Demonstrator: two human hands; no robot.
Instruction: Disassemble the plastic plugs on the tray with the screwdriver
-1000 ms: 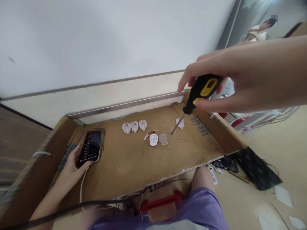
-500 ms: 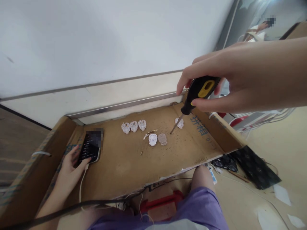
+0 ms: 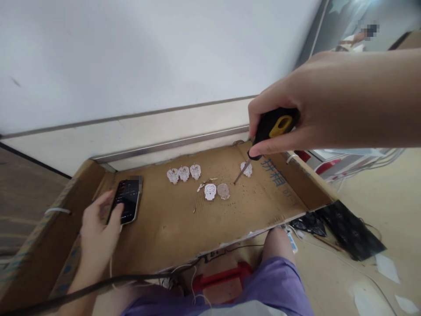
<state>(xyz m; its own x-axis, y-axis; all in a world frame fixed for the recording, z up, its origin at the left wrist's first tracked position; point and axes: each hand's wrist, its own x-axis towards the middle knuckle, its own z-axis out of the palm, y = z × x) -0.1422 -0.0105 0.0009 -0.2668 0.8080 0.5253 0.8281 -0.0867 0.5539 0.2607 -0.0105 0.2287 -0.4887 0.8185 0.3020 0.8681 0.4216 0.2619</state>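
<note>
My right hand [image 3: 283, 118] is wrapped around the black-and-yellow handle of a screwdriver [image 3: 276, 127], its shaft slanting down to the cardboard. The tip meets a small dark spot, probably a screw, left of a clear plug housing [image 3: 246, 169]. My left hand [image 3: 101, 219] grips the left side of a smartphone [image 3: 128, 202] lying on the cardboard, the thumb over its screen. Between the hands lie a white plug insert [image 3: 210, 192] and a translucent plug cover [image 3: 223, 191]. Small brass pieces [image 3: 210, 180] lie just behind them. Farther back, three plug housings with pins [image 3: 183, 173] stand side by side.
A shallow cardboard box [image 3: 171, 237] with raised sides serves as the work surface. Tiny dark screws [image 3: 232, 203] are scattered at its right. A black cable [image 3: 131, 278] crosses in front. At right, a black flat item [image 3: 351, 230] lies on the floor; another person appears far off.
My left thumb has moved up over the phone screen, and the display looks different. My right fingers have closed more firmly around the screwdriver handle; its tip has stayed almost in place.
</note>
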